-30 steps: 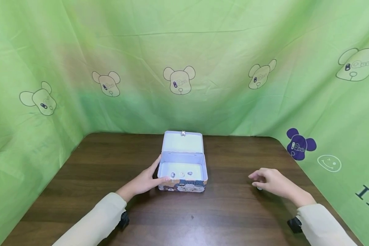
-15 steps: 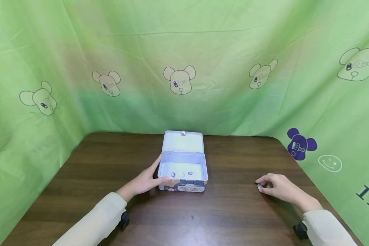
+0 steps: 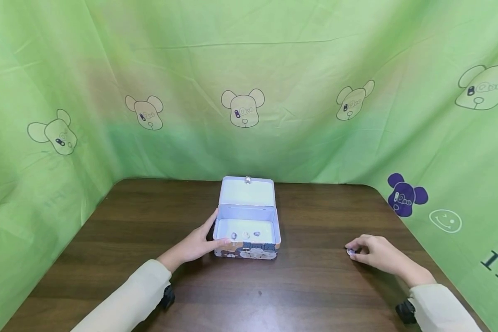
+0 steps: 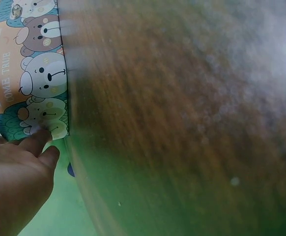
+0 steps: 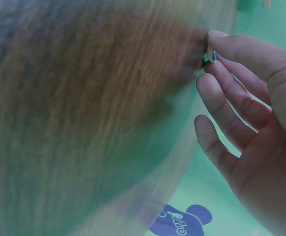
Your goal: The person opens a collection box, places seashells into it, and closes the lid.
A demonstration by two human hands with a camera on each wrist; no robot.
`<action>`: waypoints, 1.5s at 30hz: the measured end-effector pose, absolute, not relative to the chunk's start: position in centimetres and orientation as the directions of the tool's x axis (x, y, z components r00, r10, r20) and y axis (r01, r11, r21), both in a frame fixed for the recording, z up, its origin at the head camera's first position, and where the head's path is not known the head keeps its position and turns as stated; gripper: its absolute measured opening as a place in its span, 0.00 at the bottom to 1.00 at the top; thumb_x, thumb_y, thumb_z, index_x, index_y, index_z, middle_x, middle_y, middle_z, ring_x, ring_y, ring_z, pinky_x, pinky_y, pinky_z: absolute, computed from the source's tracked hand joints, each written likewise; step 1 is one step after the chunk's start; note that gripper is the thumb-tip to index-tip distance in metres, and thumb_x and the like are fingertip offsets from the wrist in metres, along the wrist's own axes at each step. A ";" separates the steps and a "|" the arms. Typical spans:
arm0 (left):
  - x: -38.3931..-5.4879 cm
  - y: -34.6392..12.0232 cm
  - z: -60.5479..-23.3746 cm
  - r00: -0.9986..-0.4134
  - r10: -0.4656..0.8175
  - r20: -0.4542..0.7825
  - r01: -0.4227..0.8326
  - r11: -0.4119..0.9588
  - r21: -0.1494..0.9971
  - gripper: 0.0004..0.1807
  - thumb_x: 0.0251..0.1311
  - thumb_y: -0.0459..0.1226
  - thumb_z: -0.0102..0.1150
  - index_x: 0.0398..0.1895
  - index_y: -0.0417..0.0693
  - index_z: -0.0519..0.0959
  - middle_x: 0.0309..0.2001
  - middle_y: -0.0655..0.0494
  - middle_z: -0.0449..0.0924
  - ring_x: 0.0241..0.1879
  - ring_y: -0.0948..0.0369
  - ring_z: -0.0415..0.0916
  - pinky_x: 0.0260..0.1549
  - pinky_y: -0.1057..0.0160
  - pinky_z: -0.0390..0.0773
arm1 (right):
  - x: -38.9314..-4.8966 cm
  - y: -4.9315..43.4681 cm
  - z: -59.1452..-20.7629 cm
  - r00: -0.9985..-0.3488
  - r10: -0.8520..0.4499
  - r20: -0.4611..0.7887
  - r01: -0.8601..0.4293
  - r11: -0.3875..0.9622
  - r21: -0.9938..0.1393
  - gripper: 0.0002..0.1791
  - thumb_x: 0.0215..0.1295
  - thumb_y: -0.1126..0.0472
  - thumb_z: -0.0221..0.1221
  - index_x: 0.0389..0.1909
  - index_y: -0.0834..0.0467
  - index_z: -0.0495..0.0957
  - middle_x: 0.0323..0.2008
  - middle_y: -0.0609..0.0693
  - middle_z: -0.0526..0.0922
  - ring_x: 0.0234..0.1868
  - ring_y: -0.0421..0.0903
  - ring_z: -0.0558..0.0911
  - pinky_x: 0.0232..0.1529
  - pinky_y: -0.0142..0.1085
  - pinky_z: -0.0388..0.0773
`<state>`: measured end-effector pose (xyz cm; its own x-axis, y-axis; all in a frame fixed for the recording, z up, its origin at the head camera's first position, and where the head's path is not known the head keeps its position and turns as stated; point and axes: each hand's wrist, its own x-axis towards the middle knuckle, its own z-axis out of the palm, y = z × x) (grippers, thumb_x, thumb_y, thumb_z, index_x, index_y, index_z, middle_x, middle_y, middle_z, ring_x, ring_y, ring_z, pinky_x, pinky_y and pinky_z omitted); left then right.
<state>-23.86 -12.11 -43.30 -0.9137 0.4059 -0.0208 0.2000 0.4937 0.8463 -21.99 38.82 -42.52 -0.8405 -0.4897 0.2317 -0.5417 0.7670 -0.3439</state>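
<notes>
A tin box with cartoon bears on its front stands at mid-table, its lid raised. My left hand holds its left front corner, thumb along the front rim and fingers at the left side. Inside lie two small bluish pieces and a whitish one; their kind is too small to tell. At the right of the table, my right hand pinches a small shiny whitish-blue piece between thumb and fingertips. The right wrist view shows the other fingers loosely bent.
The dark wooden table reaches back to a green curtain printed with bear heads. This curtain also hangs along both sides. A metal clasp sits at the top edge of the raised lid.
My right hand shifted slightly right and toward me, and its thumb and fingertips now show the small piece between them. My left hand and the tin box stayed in place.
</notes>
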 end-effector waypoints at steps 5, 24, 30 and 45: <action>-23.9 -12.1 -43.4 -0.913 0.405 -0.034 0.188 0.496 0.848 0.56 0.64 0.55 0.65 0.82 0.62 0.35 0.80 0.52 0.42 0.76 0.48 0.47 0.67 0.40 0.56 | -22.0 38.7 -42.0 -0.846 -0.487 0.219 -0.534 0.773 -0.344 0.10 0.53 0.65 0.74 0.37 0.59 0.86 0.30 0.42 0.84 0.31 0.33 0.77 0.31 0.34 0.75; -23.8 -12.1 -43.2 -0.911 0.412 -0.018 0.206 0.492 0.846 0.57 0.62 0.58 0.65 0.82 0.60 0.36 0.80 0.51 0.42 0.76 0.48 0.46 0.67 0.40 0.56 | -22.3 35.6 -38.1 -0.839 -0.485 0.246 -0.544 0.759 -0.357 0.10 0.59 0.63 0.71 0.42 0.58 0.86 0.33 0.35 0.81 0.33 0.31 0.77 0.34 0.35 0.78; -23.8 -12.1 -43.3 -0.913 0.407 -0.026 0.200 0.503 0.841 0.57 0.62 0.58 0.64 0.82 0.62 0.36 0.79 0.51 0.43 0.75 0.47 0.48 0.67 0.40 0.56 | -23.0 33.6 -37.4 -0.835 -0.505 0.216 -0.549 0.745 -0.380 0.11 0.60 0.62 0.71 0.44 0.59 0.86 0.34 0.37 0.82 0.34 0.35 0.79 0.36 0.37 0.79; -23.9 -12.1 -43.3 -0.917 0.398 -0.040 0.182 0.505 0.844 0.58 0.61 0.59 0.65 0.82 0.61 0.36 0.80 0.50 0.43 0.76 0.48 0.46 0.67 0.40 0.55 | -25.3 27.5 -36.3 -0.762 -0.614 0.206 -0.638 0.656 -0.402 0.11 0.64 0.66 0.67 0.47 0.58 0.86 0.38 0.42 0.82 0.39 0.40 0.82 0.40 0.39 0.80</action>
